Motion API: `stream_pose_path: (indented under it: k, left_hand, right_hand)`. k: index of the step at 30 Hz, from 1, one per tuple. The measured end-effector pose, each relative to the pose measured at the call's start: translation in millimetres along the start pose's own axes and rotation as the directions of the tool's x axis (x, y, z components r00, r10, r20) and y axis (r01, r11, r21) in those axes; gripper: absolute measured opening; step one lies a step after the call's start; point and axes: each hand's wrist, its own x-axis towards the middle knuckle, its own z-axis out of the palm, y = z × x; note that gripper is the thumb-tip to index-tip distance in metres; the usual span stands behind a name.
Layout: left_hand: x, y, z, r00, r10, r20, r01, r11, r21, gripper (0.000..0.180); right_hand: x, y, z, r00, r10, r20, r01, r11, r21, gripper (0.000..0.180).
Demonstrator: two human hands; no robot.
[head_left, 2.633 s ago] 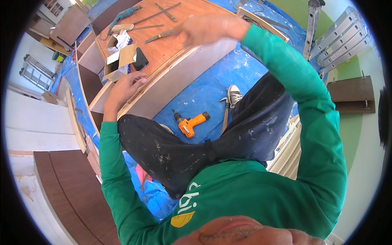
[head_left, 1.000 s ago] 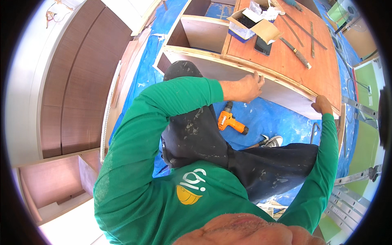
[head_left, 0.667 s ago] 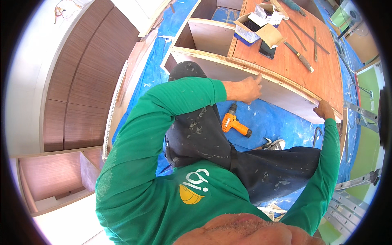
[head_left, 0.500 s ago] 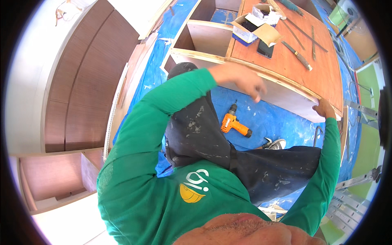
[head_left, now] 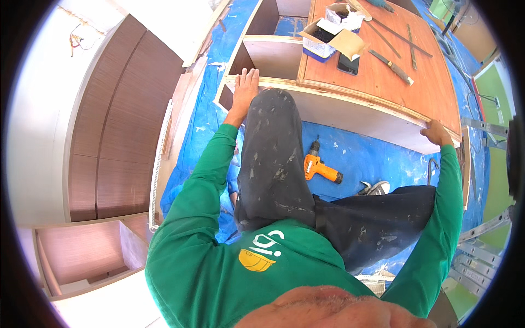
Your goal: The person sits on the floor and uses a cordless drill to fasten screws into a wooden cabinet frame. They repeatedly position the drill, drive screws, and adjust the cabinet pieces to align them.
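A long wooden cabinet frame (head_left: 361, 116) lies before me, partly covered by a reddish-brown plywood panel. My left hand (head_left: 246, 89) rests with its fingers stretched out on the frame's near edge, at the left end beside my raised knee. At the right end, my right hand (head_left: 437, 133) is closed around the near corner of the frame. On the floor between my legs and the cabinet lies an orange cordless drill (head_left: 322, 168), apart from both hands.
The panel carries two open cardboard boxes of dark screws (head_left: 320, 41), a phone (head_left: 348, 63), a wooden-handled knife (head_left: 394, 68) and thin metal strips. A blue sheet (head_left: 377, 145) covers the floor. A ladder (head_left: 481, 254) stands right; brown cabinet doors (head_left: 123, 126) are at left.
My left hand has swung from above the drill leftward and come down on the cabinet's edge. My right hand has stayed at the right corner.
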Motion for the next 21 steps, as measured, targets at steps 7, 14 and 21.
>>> stream_pose_path:
  k: [7,14,21]
  left_hand:
    - [-15,22,-36,0.935,0.326,0.139,-0.296,0.934,-0.2,0.073]
    - [-22,-46,-54,0.924,-0.225,0.308,0.189,0.971,0.145,0.084]
    - [-19,16,-35,0.988,0.021,0.156,0.008,0.984,-0.18,0.065]
  right_hand:
    - [-5,-11,-5,0.988,0.136,0.074,-0.137,0.99,0.014,0.054]
    - [-6,-11,-8,0.985,0.146,0.095,-0.155,0.983,0.096,0.053]
    - [48,30,23,0.999,0.01,0.052,-0.009,1.0,-0.002,0.036]
